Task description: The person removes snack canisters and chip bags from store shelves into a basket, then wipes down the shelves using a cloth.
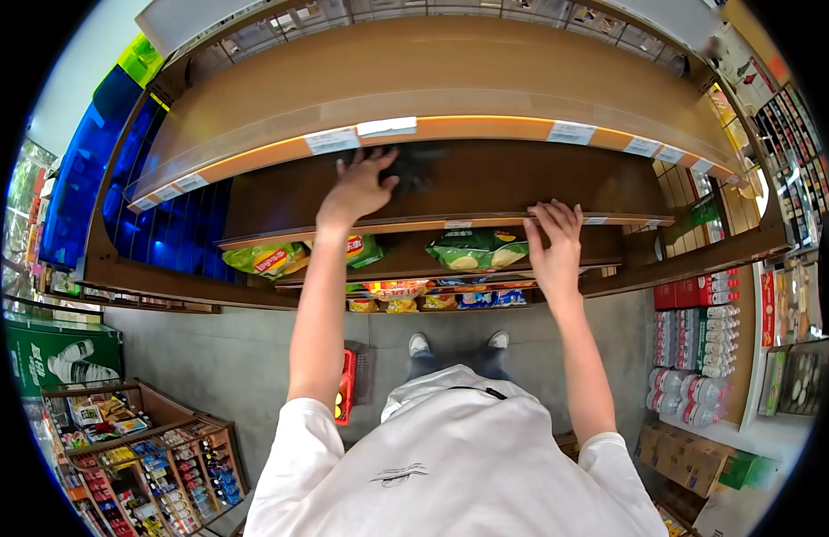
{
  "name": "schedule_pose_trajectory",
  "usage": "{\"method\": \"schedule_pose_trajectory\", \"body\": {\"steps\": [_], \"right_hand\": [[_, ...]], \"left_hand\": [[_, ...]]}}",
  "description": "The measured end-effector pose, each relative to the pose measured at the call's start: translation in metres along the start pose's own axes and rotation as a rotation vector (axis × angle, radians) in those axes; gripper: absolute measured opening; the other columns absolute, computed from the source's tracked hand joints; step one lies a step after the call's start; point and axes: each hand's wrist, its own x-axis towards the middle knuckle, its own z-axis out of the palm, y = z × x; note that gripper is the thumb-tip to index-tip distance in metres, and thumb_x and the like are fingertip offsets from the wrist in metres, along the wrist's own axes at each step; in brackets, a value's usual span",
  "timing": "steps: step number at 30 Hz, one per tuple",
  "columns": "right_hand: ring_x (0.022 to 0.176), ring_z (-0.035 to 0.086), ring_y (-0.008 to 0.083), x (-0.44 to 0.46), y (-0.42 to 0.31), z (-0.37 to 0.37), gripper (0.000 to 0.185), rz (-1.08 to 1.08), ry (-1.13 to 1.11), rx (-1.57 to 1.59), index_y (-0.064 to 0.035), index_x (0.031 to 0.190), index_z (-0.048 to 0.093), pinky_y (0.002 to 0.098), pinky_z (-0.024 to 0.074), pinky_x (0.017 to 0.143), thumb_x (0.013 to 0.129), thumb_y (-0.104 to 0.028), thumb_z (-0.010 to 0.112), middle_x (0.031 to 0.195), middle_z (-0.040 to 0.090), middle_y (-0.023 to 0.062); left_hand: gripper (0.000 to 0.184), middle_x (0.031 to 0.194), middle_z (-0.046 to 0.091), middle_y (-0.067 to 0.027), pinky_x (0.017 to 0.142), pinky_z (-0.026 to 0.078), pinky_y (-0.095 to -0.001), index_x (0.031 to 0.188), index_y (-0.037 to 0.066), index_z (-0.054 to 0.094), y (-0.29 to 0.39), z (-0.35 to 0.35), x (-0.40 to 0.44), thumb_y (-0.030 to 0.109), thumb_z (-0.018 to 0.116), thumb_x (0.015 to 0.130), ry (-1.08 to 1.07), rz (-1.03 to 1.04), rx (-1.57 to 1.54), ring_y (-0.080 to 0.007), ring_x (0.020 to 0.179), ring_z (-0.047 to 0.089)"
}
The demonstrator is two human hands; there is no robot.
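Note:
My left hand (359,186) reaches over the brown middle shelf (513,179), its fingers bent and pressing on a dark, blurred cloth (419,170). Part of that cloth is hidden under the fingers and the upper shelf's front edge. My right hand (556,234) rests on the front edge of the same shelf, fingers stretched out and thumb apart. Just below it, on the lower shelf, lies a green chip bag (477,249). Further left, a yellow-green chip bag (267,259) and another green bag (365,251) lie on either side of my left forearm.
The upper shelf (450,72) carries price labels (571,132) along its front. A red basket (346,389) stands on the floor (253,340) left of my feet. Bottle packs (692,394) are stacked at right. A snack rack (146,447) stands lower left.

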Motion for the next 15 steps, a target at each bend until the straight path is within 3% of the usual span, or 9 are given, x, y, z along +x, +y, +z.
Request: {"method": "schedule_pose_trajectory", "body": {"steps": [4, 7, 11, 13, 15], "right_hand": [[0.114, 0.055, 0.0332, 0.0, 0.004, -0.003, 0.021, -0.038, -0.044, 0.026, -0.0022, 0.105, 0.067, 0.0523, 0.0286, 0.112, 0.086, -0.01, 0.065, 0.109, 0.065, 0.0137], [0.115, 0.054, 0.0335, 0.001, 0.005, -0.007, 0.023, -0.054, -0.083, 0.025, -0.0018, 0.108, 0.065, 0.0529, 0.028, 0.112, 0.086, -0.01, 0.064, 0.111, 0.064, 0.0146], [0.118, 0.051, 0.035, 0.0, 0.007, -0.008, 0.027, -0.066, -0.116, 0.052, -0.0014, 0.112, 0.063, 0.054, 0.0264, 0.112, 0.087, -0.01, 0.062, 0.115, 0.062, 0.0154], [0.119, 0.05, 0.035, -0.001, 0.006, -0.008, 0.028, -0.071, -0.116, 0.055, -0.0012, 0.113, 0.062, 0.0543, 0.0261, 0.112, 0.086, -0.01, 0.063, 0.116, 0.061, 0.0158], [0.12, 0.049, 0.0351, -0.002, 0.008, -0.008, 0.029, -0.07, -0.109, 0.047, -0.0009, 0.114, 0.062, 0.0546, 0.0257, 0.112, 0.086, -0.01, 0.063, 0.117, 0.061, 0.0161]], "left_hand": [[0.055, 0.155, 0.032, -0.0119, 0.117, 0.011, -0.0592, 0.146, 0.02, 0.041, 0.092, 0.035, 0.022, 0.029, 0.057, 0.094, -0.067, 0.187, 0.02, -0.0362, 0.146, 0.018], [0.053, 0.152, 0.037, -0.0125, 0.118, 0.014, -0.0559, 0.145, 0.018, 0.044, 0.141, 0.059, 0.022, 0.031, 0.057, 0.095, -0.027, 0.171, -0.023, -0.036, 0.145, 0.022], [0.055, 0.151, 0.038, -0.0154, 0.117, 0.018, -0.0533, 0.144, 0.018, 0.046, 0.12, 0.052, 0.011, 0.034, 0.059, 0.093, 0.032, 0.119, -0.078, -0.0351, 0.144, 0.024], [0.059, 0.148, 0.041, -0.0182, 0.117, 0.023, -0.0507, 0.143, 0.018, 0.047, 0.098, 0.037, -0.003, 0.039, 0.063, 0.09, 0.113, -0.166, 0.008, -0.0339, 0.143, 0.029], [0.061, 0.146, 0.043, -0.0202, 0.116, 0.027, -0.048, 0.142, 0.018, 0.048, 0.061, 0.02, -0.016, 0.041, 0.065, 0.088, 0.174, -0.283, 0.054, -0.0345, 0.141, 0.033]]}}
